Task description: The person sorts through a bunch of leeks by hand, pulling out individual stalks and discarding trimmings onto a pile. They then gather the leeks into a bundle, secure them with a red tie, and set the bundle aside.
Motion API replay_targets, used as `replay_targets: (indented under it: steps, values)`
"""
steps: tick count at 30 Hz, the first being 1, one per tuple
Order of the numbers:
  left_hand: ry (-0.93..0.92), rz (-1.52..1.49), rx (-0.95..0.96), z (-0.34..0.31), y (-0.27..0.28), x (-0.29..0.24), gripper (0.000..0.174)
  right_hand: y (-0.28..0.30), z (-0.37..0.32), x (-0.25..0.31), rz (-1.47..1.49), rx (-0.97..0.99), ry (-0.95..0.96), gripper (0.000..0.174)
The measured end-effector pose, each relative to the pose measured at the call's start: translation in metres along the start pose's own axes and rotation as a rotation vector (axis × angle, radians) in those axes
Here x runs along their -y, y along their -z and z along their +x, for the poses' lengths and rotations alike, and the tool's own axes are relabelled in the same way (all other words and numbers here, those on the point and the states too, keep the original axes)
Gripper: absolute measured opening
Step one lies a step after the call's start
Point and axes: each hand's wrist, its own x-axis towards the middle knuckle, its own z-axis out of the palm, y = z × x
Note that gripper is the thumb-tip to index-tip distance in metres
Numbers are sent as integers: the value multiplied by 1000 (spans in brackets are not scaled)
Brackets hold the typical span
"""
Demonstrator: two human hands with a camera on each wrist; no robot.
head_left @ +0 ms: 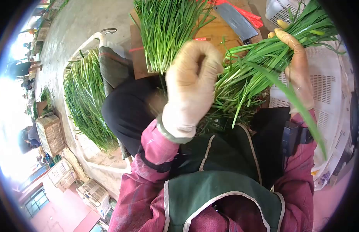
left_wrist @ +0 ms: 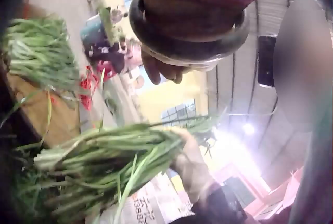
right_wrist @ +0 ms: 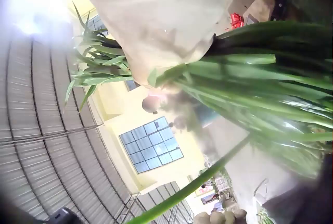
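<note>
In the head view my right hand (head_left: 297, 65), in a pale glove, grips a bunch of garlic chives (head_left: 260, 62) around its leafy part. The pale stem ends point left, over my lap, and one long leaf (head_left: 303, 112) hangs loose toward my sleeve. My left hand (head_left: 195, 83), gloved with a green bangle at the wrist, is raised just left of those stems. Its fingers curl toward the thumb with nothing visible in them. In the right wrist view the glove (right_wrist: 161, 26) wraps the chives (right_wrist: 260, 83), and leaf tips stick out past it.
A wooden board (head_left: 222, 29) ahead bears another pile of chives (head_left: 167, 31), a cleaver (head_left: 235, 23) and red plastic strips (head_left: 251, 17). Left stands a white-framed carrier (head_left: 86, 162) full of chives. White plastic baskets (head_left: 322, 85) stand at right. Loose trimmings (head_left: 222, 120) lie by my lap.
</note>
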Motion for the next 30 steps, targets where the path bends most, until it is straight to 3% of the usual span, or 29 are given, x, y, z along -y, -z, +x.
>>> replay_targets:
  steps: [1,3,5,6,7,9,11,12,15,17,19,23,25,28,30]
  values:
    - [-59,-80,-68,2,4,-8,7,-2,-2,1,22,-23,18,39]
    - [14,-75,-113,1,23,-13,6,-7,-7,7,69,-69,62,40]
    - [122,291,49,-3,47,-2,13,-5,-3,10,29,-125,59,37]
    - [-134,708,208,-8,60,22,23,-2,2,11,47,-150,74,36]
    - [-204,880,244,-20,66,50,27,1,5,11,66,-173,88,36]
    - [79,543,272,-38,52,50,24,3,3,13,50,-165,83,35]
    - [295,426,226,-42,38,58,24,-6,-5,16,67,-198,61,37]
    - [326,425,195,-41,31,57,20,-10,-14,18,34,-167,84,37]
    - [450,3,87,-43,24,92,13,-19,-29,20,-76,-111,130,39]
    - [481,-19,105,-39,22,85,9,-28,-31,27,-140,-145,89,39]
    - [595,-102,141,-37,22,72,9,-23,-39,25,-237,-84,175,40]
    - [545,-115,177,-38,24,75,8,-39,-28,33,-46,-270,-44,40]
    - [536,-116,188,-39,24,72,7,-9,-18,15,61,-159,36,39]
    - [485,-14,188,-41,22,68,7,13,-10,6,-12,64,132,39]
    - [413,80,194,-44,24,74,7,10,-6,4,62,-95,64,39]
